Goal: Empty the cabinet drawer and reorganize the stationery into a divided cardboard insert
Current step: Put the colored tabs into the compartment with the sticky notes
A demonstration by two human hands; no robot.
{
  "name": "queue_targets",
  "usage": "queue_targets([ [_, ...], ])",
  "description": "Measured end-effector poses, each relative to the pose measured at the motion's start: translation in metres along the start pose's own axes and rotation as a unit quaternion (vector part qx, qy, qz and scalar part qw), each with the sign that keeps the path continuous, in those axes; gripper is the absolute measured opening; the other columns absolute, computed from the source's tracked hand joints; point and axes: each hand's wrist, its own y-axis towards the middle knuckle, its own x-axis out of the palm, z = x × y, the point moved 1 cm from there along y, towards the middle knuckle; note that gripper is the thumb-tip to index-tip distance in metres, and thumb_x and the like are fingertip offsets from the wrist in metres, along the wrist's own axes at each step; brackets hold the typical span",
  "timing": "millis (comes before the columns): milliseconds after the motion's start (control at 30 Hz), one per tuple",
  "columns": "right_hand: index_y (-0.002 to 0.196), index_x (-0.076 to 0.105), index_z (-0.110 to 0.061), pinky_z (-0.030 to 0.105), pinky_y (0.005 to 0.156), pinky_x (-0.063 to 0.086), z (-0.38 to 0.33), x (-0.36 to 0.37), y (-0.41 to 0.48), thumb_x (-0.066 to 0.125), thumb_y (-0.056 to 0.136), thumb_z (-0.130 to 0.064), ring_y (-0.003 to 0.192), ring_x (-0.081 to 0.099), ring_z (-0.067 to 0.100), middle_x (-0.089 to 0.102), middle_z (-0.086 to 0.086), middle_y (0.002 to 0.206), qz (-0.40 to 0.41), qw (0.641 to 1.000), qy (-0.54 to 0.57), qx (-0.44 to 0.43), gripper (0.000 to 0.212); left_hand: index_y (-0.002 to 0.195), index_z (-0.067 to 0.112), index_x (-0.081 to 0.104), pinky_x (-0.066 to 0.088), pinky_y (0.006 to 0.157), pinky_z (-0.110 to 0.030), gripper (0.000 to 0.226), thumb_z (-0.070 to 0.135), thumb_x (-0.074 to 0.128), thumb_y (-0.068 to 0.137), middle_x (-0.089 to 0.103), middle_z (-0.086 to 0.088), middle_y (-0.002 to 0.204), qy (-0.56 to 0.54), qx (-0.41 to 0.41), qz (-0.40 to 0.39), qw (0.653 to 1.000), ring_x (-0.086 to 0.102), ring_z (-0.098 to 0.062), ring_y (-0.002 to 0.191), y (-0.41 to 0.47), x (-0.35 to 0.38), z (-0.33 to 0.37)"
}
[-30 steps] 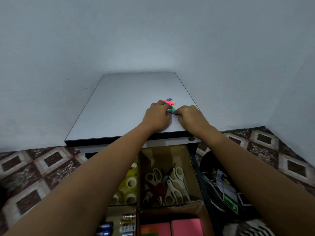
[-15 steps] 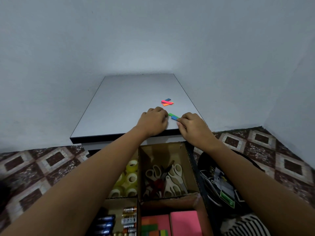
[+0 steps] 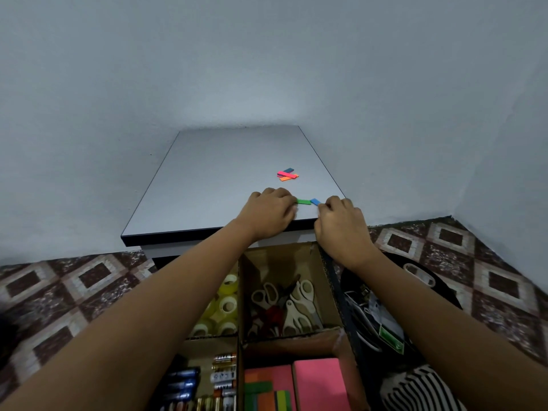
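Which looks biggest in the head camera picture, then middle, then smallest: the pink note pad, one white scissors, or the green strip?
Largest: pink note pad, though it is nearest the camera.
Next: white scissors.
Smallest: green strip on the cabinet top, farthest away.

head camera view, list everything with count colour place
cabinet top: one, pale grey, black front edge
loose tabs: about three, pink, orange, blue, piled farther back
green tab: one, beside the left hand
blue tab: one, beside the right hand
cardboard insert: one, brown, below the cabinet top
tape rolls: several, yellowish, far left compartment
scissors: several, white and red handles, far right compartment
batteries: many, mixed, near left compartment
sticky notes: several pads, pink, orange, green, near right compartment
black container: one, floor, right of insert
left hand: one, cabinet top's front edge
right hand: one, same edge
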Motion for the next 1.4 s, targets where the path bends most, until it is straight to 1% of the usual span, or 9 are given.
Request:
queue_targets([
  [167, 0.131, 0.046, -0.006, 0.033, 0.086, 0.041, 0.003, -0.001, -0.003, 0.045, 0.093, -0.013, 0.111, 0.046, 0.028, 0.048, 0.011, 0.124, -0.017, 1.000, -0.025, -0.008, 0.038, 0.128, 0.016, 0.053, 0.037, 0.095, -0.036, 0.048, 0.048, 0.039, 0.095, 0.052, -0.004, 0.126, 0.066, 0.033, 0.057, 0.996, 0.048, -0.022, 0.116, -0.020, 0.003, -0.001],
  [267, 0.127, 0.048, -0.008, 0.033, 0.085, 0.042, 0.005, -0.001, -0.004, 0.048, 0.092, -0.009, 0.110, 0.047, 0.027, 0.049, 0.011, 0.123, -0.021, 0.999, -0.026, -0.015, 0.034, 0.110, 0.009, 0.065, 0.046, 0.081, -0.040, 0.035, 0.036, 0.062, 0.087, 0.064, -0.009, 0.105, 0.095, 0.079, 0.108, 0.986, 0.061, -0.028, 0.096, -0.031, 0.004, 0.001],
  [467, 0.095, 0.067, -0.004, 0.034, 0.061, 0.048, 0.010, 0.005, -0.009, 0.075, 0.069, 0.004, 0.080, 0.060, 0.031, 0.064, 0.013, 0.090, 0.036, 0.999, 0.006, -0.022, 0.028, 0.090, 0.010, 0.070, 0.049, 0.068, -0.034, 0.018, 0.012, 0.076, 0.072, 0.067, -0.007, 0.084, 0.118, 0.113, 0.214, 0.963, 0.064, -0.024, 0.075, -0.045, 0.011, 0.012],
  [600, 0.086, 0.070, -0.001, 0.035, 0.054, 0.048, 0.008, 0.003, -0.010, 0.075, 0.068, 0.008, 0.068, 0.060, 0.033, 0.064, 0.014, 0.078, 0.087, 0.993, 0.083, -0.023, 0.022, 0.088, 0.011, 0.069, 0.045, 0.064, -0.031, 0.019, 0.017, 0.051, 0.085, 0.067, -0.005, 0.083, 0.035, 0.058, 0.225, 0.972, 0.062, -0.024, 0.072, -0.052, 0.005, 0.015],
  [700, 0.096, 0.070, 0.000, 0.039, 0.067, 0.051, -0.001, -0.006, -0.015, 0.062, 0.084, 0.000, 0.080, 0.061, 0.033, 0.066, 0.016, 0.087, 0.104, 0.980, 0.172, 0.001, 0.014, 0.092, 0.008, 0.069, 0.047, 0.063, -0.033, 0.023, 0.018, 0.049, 0.088, 0.066, -0.006, 0.085, -0.081, 0.007, 0.227, 0.971, 0.061, -0.025, 0.075, -0.064, -0.001, 0.018],
  [800, 0.103, 0.068, -0.002, 0.030, 0.076, 0.048, -0.014, -0.014, -0.025, 0.057, 0.091, -0.007, 0.088, 0.060, 0.024, 0.065, 0.012, 0.096, 0.110, 0.957, 0.263, 0.050, 0.017, 0.101, 0.006, 0.069, 0.047, 0.076, -0.027, 0.017, 0.011, 0.059, 0.089, 0.066, -0.007, 0.092, -0.166, -0.065, 0.220, 0.959, 0.060, -0.022, 0.089, -0.086, -0.002, 0.016],
  [967, 0.090, 0.069, -0.006, 0.011, 0.066, 0.044, -0.043, -0.014, -0.063, 0.063, 0.086, -0.004, 0.073, 0.055, 0.004, 0.063, 0.000, 0.081, 0.091, 0.915, 0.388, 0.063, 0.008, 0.106, 0.013, 0.069, 0.044, 0.078, -0.016, 0.019, 0.017, 0.058, 0.091, 0.065, 0.003, 0.098, -0.242, -0.157, 0.175, 0.941, 0.056, -0.005, 0.089, -0.137, -0.001, 0.015],
  [1233, 0.086, 0.067, -0.020, 0.001, 0.065, 0.038, -0.069, -0.002, -0.117, 0.061, 0.088, -0.015, 0.071, 0.052, -0.007, 0.051, -0.023, 0.072, -0.176, 0.892, 0.411, 0.065, 0.008, 0.101, 0.019, 0.071, 0.037, 0.069, 0.001, 0.015, 0.017, 0.061, 0.089, 0.065, 0.011, 0.092, -0.315, -0.259, 0.081, 0.909, 0.055, 0.006, 0.083, -0.205, 0.023, 0.008],
  [1400, 0.079, 0.061, -0.026, 0.022, 0.069, 0.049, -0.075, 0.003, -0.131, 0.055, 0.088, -0.017, 0.076, 0.058, 0.003, 0.058, -0.014, 0.078, -0.345, 0.870, 0.352, 0.000, 0.013, 0.097, 0.019, 0.072, 0.035, 0.065, 0.003, 0.013, 0.018, 0.062, 0.088, 0.065, 0.013, 0.088, -0.322, -0.272, 0.055, 0.905, 0.053, 0.010, 0.078, -0.214, 0.033, 0.011],
])
